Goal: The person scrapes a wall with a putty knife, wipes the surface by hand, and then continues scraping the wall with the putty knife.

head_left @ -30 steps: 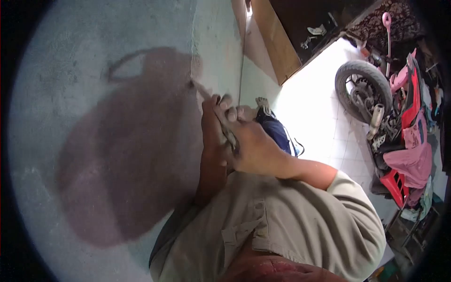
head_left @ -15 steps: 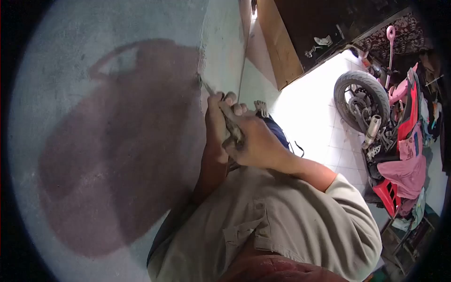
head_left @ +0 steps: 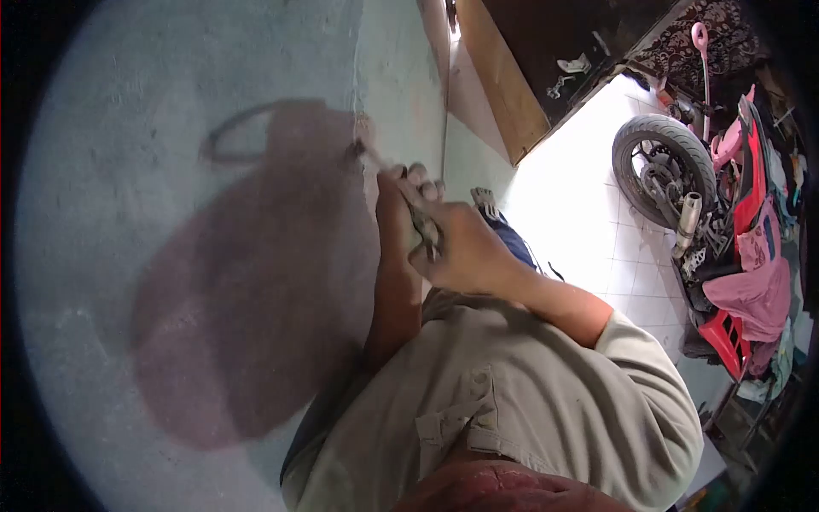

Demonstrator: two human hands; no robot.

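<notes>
Both my hands are together in front of my chest, close to the grey-green wall (head_left: 239, 68). My left hand (head_left: 399, 192) is closed around the front part of a slim, thin-ended tool (head_left: 374, 155), blurred here, whose exact kind I cannot make out. Its tip meets the wall at a dark, rough spot (head_left: 357, 149) beside a vertical edge line. My right hand (head_left: 465, 252) is closed just behind, around the tool's rear part, where a dirty greyish piece (head_left: 426, 235) shows between the hands. The fingertips look dusty.
A large shadow (head_left: 247, 316) of me falls on the wall. On the right, a motorcycle with a black rear wheel (head_left: 665, 166) stands on white floor tiles (head_left: 572, 205), with a pink cloth (head_left: 755, 294) over it. A brown board (head_left: 508, 85) leans ahead, and a foot (head_left: 486, 200) shows below.
My view has shifted slightly, and my shadow lies further right on the wall. Both hands keep their hold, with the tool's tip still at the wall's edge line.
</notes>
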